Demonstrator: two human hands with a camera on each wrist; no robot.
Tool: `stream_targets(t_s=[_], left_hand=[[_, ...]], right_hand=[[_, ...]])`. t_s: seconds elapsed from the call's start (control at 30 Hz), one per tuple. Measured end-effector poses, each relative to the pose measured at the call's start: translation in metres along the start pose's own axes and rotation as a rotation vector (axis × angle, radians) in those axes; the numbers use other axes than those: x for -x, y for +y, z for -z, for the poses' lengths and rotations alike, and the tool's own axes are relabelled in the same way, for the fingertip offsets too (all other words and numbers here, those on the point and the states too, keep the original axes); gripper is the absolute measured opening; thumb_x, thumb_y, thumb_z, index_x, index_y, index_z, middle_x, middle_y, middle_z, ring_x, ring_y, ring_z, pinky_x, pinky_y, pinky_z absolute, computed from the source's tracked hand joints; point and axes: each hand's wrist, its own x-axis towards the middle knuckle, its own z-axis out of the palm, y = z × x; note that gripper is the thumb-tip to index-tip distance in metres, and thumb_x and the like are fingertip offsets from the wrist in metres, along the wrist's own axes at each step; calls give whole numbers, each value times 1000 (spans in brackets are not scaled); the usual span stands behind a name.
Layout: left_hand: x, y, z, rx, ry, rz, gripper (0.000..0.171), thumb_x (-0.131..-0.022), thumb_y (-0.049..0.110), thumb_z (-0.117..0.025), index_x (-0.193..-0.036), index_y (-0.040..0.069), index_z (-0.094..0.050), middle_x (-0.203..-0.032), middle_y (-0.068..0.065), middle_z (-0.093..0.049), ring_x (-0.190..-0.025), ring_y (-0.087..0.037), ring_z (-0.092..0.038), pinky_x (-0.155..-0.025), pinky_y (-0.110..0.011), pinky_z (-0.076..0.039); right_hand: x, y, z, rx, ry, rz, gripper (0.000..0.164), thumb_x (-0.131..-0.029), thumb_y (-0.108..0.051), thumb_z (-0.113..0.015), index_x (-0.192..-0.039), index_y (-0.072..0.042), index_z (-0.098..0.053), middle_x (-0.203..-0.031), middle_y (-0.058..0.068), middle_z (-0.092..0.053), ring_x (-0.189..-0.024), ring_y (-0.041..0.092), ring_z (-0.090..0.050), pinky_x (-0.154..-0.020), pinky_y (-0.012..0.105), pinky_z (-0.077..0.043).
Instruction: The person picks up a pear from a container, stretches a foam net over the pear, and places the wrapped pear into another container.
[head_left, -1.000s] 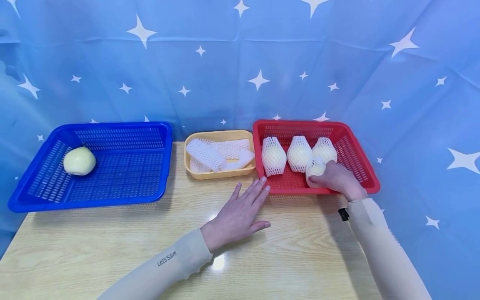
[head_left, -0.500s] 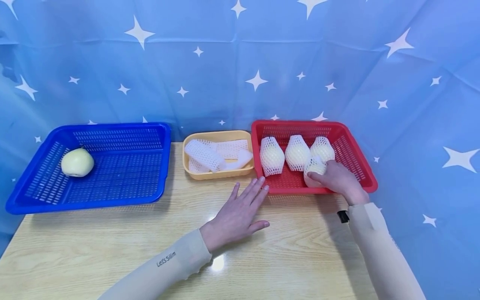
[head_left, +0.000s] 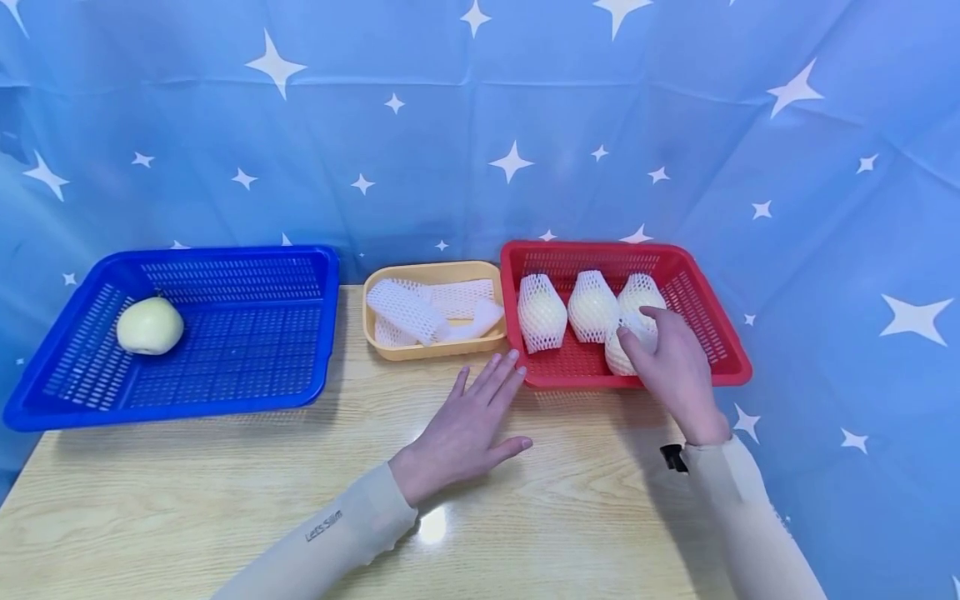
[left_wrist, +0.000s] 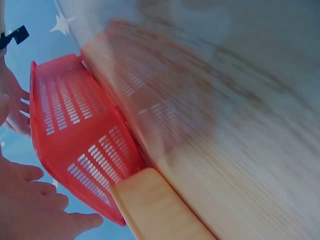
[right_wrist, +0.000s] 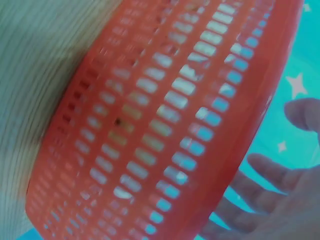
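Inside the red basket (head_left: 577,382), a pale round fruit (head_left: 621,360) in a white foam net lies near the front rim; apple or pear, I cannot tell. My right hand (head_left: 678,367) hovers over its right side, fingers loosened and thumb apart, partly covering it. In the right wrist view the fingers (right_wrist: 270,200) are spread beyond the basket wall, with no fruit seen between them. Behind are more netted fruits, one at left (head_left: 542,314), one in the middle (head_left: 592,307), one at right (head_left: 641,292). My left hand (head_left: 461,433) has straight fingers, tips at the basket's front left corner.
A yellow tray (head_left: 420,352) with loose white foam nets (head_left: 408,308) stands left of the red basket. Farther left, a blue basket (head_left: 247,350) holds one bare pale fruit (head_left: 150,326). All stand on a wooden table (head_left: 225,500) before a blue starred cloth (head_left: 420,150).
My right hand has let go of the netted fruit and lifted slightly off it, its fingers loosening. The fruit stays in the red basket. My left hand has hardly moved.
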Motion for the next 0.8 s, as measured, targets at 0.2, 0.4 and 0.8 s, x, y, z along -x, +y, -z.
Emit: stream_targets(t_s=[0.2,0.4,0.8], left_hand=[[13,-12,10,50,83,49,89,-101,57,-58,-166,10,-19,-174,-6,-3,-159,-28,-3,-125,-56,-16],[34,-33,25,106,233,115,80,-101,49,-62,-160,3,-32,-171,-14,-19,-157,-36,-16,-124,-55,-22],[78,-75,66,67,567,213,62,-98,35,-65,-146,0,-51,-148,-21,-54,-141,-42,-45,-114,-61,-36]], right_hand=[[11,-21,-12,-48,52,107,58,-99,-36,-66,-142,1,-53,-144,25,-53,-132,45,-49,-106,65,-40],[26,-51,-28,-89,105,306,52,-97,-27,-69,-137,5,-58,-146,24,-53,-135,45,-48,-109,62,-39],[47,-105,-69,-137,41,564,57,-93,-28,-74,-139,1,-57,-152,18,-50,-143,38,-43,-115,57,-38]])
